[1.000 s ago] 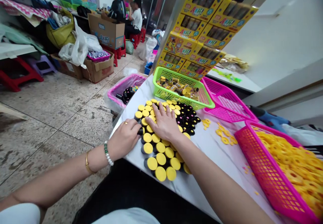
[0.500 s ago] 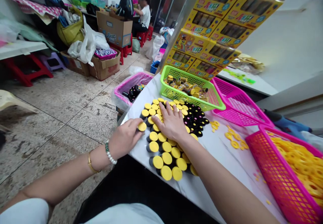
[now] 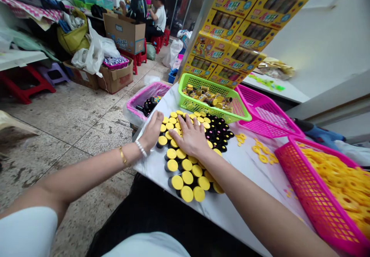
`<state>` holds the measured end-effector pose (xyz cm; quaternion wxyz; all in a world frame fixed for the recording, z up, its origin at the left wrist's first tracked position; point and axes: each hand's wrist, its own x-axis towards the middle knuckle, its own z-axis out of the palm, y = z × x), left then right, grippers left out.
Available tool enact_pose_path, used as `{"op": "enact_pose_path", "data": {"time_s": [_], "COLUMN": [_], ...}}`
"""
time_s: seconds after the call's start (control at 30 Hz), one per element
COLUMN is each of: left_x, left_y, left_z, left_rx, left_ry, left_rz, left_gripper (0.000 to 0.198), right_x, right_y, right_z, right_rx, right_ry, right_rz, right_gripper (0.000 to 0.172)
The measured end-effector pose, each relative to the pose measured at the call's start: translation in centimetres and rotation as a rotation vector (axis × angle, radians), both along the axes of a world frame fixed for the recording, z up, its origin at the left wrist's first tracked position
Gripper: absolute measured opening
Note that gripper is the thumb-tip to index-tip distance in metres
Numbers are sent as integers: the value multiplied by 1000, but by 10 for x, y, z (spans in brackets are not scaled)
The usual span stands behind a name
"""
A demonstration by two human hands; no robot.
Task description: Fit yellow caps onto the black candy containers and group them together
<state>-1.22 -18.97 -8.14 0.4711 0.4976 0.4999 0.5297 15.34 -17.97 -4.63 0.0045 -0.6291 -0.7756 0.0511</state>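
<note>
Many small black cylinders with round yellow tops (image 3: 187, 177) stand packed together on the white table. My right hand (image 3: 189, 137) lies flat across several of the yellow tops, its fingers spread. Along the left side of the group, my left hand (image 3: 152, 131) is held on edge with fingers stretched, beside the outer cylinders; whether it touches them I cannot tell. Neither hand grips anything visible. Beyond my right hand, black pieces with small pink and yellow tips (image 3: 218, 131) stand close against the yellow-topped ones.
A green basket (image 3: 243, 115) of yellow pieces sits at the back, before stacked yellow boxes (image 3: 212, 46). Pink baskets (image 3: 315, 199) are at the right, one full of yellow rings (image 3: 338, 183). Left of the table is a pink lined bin (image 3: 131, 104). Two people sit far back.
My left hand has gone from bent fingers at a yellow-topped cylinder to stretched fingers farther up the group's left side. My right hand stays spread on the tops. The whole view has shifted slightly.
</note>
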Motion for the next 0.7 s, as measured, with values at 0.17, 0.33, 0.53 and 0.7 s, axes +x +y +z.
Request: {"op": "enact_pose_path", "data": {"time_s": [0.17, 0.33, 0.53, 0.7], "left_x": [13, 13, 11, 15], "left_y": [45, 66, 91, 101], "left_z": [-1, 4, 11, 10], "left_rx": [35, -13, -176, -227], "left_ry": [-107, -194, -300, -375], "left_rz": [-148, -263, -335, -375], "left_gripper": [78, 79, 82, 81], "right_x": [-2, -3, -3, -10], "right_y": [1, 2, 4, 14], "right_z": [0, 2, 0, 1], "right_rx": [-4, -12, -12, -8], "right_ry": [31, 55, 67, 96], "right_rz": [-19, -32, -38, -105], "right_gripper": [87, 91, 86, 87]}}
